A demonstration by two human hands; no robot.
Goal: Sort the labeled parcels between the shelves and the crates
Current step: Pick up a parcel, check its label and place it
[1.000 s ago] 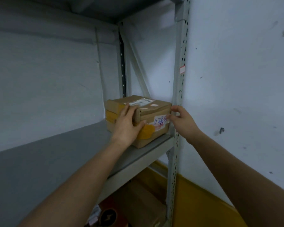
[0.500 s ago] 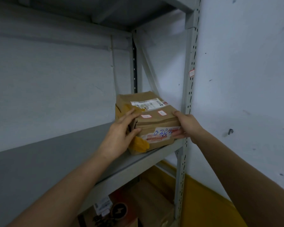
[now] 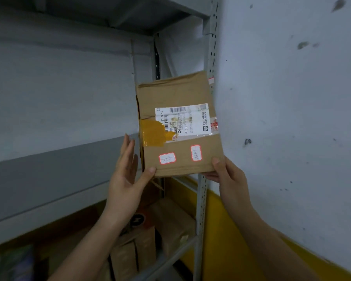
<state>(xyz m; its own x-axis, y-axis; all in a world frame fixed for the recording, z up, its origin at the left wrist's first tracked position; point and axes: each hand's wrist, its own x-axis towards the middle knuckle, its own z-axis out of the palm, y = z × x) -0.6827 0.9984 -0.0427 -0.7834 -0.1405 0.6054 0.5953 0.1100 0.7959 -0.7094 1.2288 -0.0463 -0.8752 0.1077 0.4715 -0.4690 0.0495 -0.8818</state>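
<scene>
Both forearms reach up and fwd. L hand (image 3: 126, 179), left of the shelf post (image 3: 201, 209): fingers straight alongside the box (image 3: 176, 94), thumb tip at its lower-left corner, grip apart. R hand (image 3: 229, 179), just in front of post: grip clamped on box's lower-right corner, thumb on front. Box is held in the air, overlapping post; long axis near upright, top leaning slightly left, label (image 3: 183, 119) facing camera.

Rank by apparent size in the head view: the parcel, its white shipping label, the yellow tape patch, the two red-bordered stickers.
Largest to smallest:
1. parcel
2. white shipping label
3. yellow tape patch
4. left sticker and right sticker: alike in size, unranked
</scene>
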